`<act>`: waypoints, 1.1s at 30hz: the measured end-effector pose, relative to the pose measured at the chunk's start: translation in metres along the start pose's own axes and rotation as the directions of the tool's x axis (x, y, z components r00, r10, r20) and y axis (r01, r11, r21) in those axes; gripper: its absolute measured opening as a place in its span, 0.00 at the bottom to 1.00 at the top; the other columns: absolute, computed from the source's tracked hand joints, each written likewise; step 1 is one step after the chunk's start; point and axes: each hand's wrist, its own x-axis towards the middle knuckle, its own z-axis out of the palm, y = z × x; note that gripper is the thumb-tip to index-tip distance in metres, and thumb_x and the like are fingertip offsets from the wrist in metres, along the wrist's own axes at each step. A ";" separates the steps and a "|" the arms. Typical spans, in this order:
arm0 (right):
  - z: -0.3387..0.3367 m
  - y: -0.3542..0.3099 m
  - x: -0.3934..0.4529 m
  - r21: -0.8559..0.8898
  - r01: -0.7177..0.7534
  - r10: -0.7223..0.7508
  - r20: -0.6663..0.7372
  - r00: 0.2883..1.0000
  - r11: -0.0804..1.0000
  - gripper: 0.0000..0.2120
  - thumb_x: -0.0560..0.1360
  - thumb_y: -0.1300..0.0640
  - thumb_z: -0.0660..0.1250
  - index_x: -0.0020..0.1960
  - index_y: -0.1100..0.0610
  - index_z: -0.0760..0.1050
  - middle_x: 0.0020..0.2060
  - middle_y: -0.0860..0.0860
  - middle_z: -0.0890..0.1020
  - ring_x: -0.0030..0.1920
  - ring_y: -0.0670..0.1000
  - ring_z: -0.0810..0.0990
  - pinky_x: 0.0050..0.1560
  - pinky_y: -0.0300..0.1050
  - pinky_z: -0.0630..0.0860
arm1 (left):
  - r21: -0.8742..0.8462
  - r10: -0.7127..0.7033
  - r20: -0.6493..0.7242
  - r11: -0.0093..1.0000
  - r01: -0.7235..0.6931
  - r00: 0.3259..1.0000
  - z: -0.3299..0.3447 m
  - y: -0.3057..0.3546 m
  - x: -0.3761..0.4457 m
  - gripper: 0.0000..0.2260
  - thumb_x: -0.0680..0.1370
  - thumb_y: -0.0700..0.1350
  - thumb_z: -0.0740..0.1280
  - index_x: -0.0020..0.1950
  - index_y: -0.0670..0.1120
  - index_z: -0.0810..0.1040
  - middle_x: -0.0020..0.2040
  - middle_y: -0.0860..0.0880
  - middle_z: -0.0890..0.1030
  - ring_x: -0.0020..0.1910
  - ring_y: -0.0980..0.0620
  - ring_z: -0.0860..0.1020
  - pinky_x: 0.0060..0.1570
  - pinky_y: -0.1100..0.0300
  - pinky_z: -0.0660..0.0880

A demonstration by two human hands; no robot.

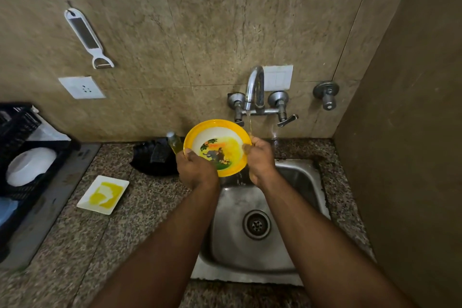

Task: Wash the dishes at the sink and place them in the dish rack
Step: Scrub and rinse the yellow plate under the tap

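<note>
Sink (295, 232) bare apart from drain. Black dish rack (22, 147) at far left holds one white bowl (30, 166), so I judge at least one dish done. Yellow picture plate (218, 147) tilted over sink beside running tap (255, 90): my left hand (196, 170) grips its left rim, right hand (260, 157) its right rim, rinsing. Square white dish (103, 194) with yellow residue waits on counter, unwashed.
</note>
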 end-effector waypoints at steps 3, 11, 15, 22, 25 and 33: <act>0.003 0.000 0.008 -0.095 0.043 -0.065 -0.238 0.969 0.995 0.10 0.80 0.59 0.68 0.41 0.52 0.83 0.42 0.53 0.87 0.43 0.53 0.83 0.54 0.60 0.84 | -0.032 0.025 -0.017 0.999 -0.026 1.000 0.003 0.003 -0.016 0.15 0.87 0.49 0.57 0.61 0.40 0.78 0.56 0.38 0.83 0.53 0.36 0.80 0.48 0.55 0.70; 0.005 -0.015 -0.008 0.151 -0.059 0.044 0.103 0.994 0.987 0.21 0.81 0.65 0.60 0.69 0.47 0.75 0.57 0.55 0.86 0.52 0.58 0.84 0.48 0.55 0.82 | -0.122 -0.046 -0.065 0.992 0.038 0.997 0.008 0.011 -0.016 0.16 0.87 0.49 0.56 0.65 0.39 0.76 0.58 0.37 0.82 0.55 0.35 0.80 0.50 0.54 0.73; 0.008 -0.006 -0.002 -0.044 0.059 -0.064 -0.130 0.989 0.997 0.07 0.81 0.54 0.66 0.48 0.51 0.82 0.47 0.54 0.87 0.49 0.57 0.86 0.55 0.63 0.83 | -0.084 -0.082 -0.028 0.993 0.079 0.996 0.006 0.016 -0.027 0.15 0.87 0.47 0.57 0.67 0.40 0.75 0.61 0.37 0.81 0.57 0.35 0.79 0.49 0.56 0.68; -0.001 -0.033 0.002 0.015 -0.020 0.020 0.023 1.000 1.000 0.12 0.84 0.54 0.63 0.47 0.55 0.83 0.40 0.53 0.86 0.39 0.53 0.82 0.38 0.46 0.79 | -0.142 -0.325 0.135 0.929 0.343 0.936 0.013 -0.011 0.024 0.32 0.65 0.72 0.63 0.50 0.46 0.84 0.55 0.41 0.84 0.53 0.37 0.83 0.57 0.40 0.80; 0.002 -0.022 -0.007 0.097 -0.115 0.100 0.145 0.984 0.989 0.12 0.82 0.65 0.60 0.59 0.60 0.80 0.49 0.58 0.85 0.46 0.57 0.82 0.48 0.54 0.81 | -0.040 -0.228 0.092 0.972 0.232 0.969 0.002 0.005 0.013 0.33 0.80 0.66 0.55 0.61 0.38 0.82 0.60 0.34 0.82 0.58 0.32 0.80 0.59 0.43 0.78; 0.001 -0.019 0.001 -0.029 0.055 -0.060 -0.179 0.982 0.998 0.16 0.81 0.52 0.69 0.37 0.56 0.80 0.32 0.49 0.83 0.34 0.49 0.78 0.38 0.41 0.76 | -0.031 -0.297 0.269 0.948 0.316 0.916 -0.011 0.013 -0.001 0.23 0.79 0.61 0.66 0.60 0.42 0.82 0.59 0.41 0.81 0.59 0.39 0.80 0.55 0.54 0.74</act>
